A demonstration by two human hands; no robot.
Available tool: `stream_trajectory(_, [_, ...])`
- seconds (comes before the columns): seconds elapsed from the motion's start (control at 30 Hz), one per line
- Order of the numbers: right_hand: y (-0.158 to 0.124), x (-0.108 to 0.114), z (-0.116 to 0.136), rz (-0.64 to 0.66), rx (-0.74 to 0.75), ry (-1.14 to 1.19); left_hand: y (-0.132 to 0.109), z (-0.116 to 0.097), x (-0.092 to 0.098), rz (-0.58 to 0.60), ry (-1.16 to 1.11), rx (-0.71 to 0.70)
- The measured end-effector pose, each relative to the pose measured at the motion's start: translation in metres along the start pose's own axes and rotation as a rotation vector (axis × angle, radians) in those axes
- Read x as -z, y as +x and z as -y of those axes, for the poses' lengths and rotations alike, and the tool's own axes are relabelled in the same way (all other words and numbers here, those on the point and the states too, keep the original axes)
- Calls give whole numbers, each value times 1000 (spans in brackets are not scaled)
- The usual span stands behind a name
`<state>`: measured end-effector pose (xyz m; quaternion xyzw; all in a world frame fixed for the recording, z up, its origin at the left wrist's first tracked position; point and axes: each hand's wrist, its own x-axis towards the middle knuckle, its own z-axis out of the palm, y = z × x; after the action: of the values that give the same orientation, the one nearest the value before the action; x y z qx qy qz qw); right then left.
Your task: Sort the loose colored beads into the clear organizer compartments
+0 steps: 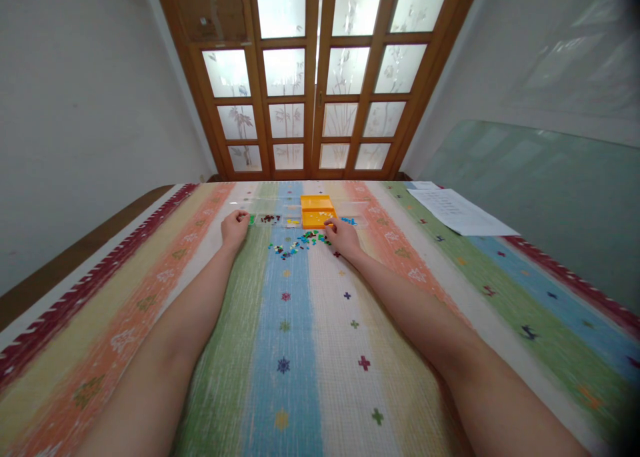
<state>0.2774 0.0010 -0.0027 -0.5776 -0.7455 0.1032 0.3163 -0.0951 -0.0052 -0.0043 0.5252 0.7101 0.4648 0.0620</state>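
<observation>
My left hand [235, 229] is at the left end of a clear compartment tray, its fingers pinched together beside small green pieces [251, 219]. Whatever those fingertips hold is too small to make out. My right hand [343, 235] is closed too, thumb and finger together at the front right corner of an open orange box [317, 203]; I cannot tell what is in it. Small white pieces lie in the box. Along the tray are dark brown pieces [271, 219], yellow pieces [293, 221] and blue pieces [349, 221]. A loose pile of mixed coloured pieces [303, 241] lies in front.
A striped tablecloth [285, 323] covers the table. Printed paper sheets [460, 211] lie at the far right. Beyond the table's far edge stand wooden doors with glass panes [315, 103], and a greenish panel [540, 210] stands along the right side.
</observation>
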Motion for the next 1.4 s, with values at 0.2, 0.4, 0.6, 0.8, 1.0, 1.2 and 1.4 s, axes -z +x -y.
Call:
stream_trajectory(0.2, [-1,3,2,12,-3,12,6,13,5,-56,43,89])
stream_trajectory(0.4, [-2,4,5,7,-12,15,5,9,7,-28,83,109])
stream_trajectory(0.6, [2,15,-2,-108,-70,-30,0,1,11,-4,143,138])
stream_trajectory(0.8, [17,36,-36,-172,-57,-181,-4,-8,9,63,218,26])
stream_trajectory(1.0, [21,41,-45,11,42,-222,-8,-13,3,122,372,-170])
stream_trajectory(1.2, [14,38,-39,33,107,-241,-12,-17,2,105,462,-192])
stream_trajectory(1.4, [13,32,-40,9,89,-227,-14,-17,1,121,451,-176])
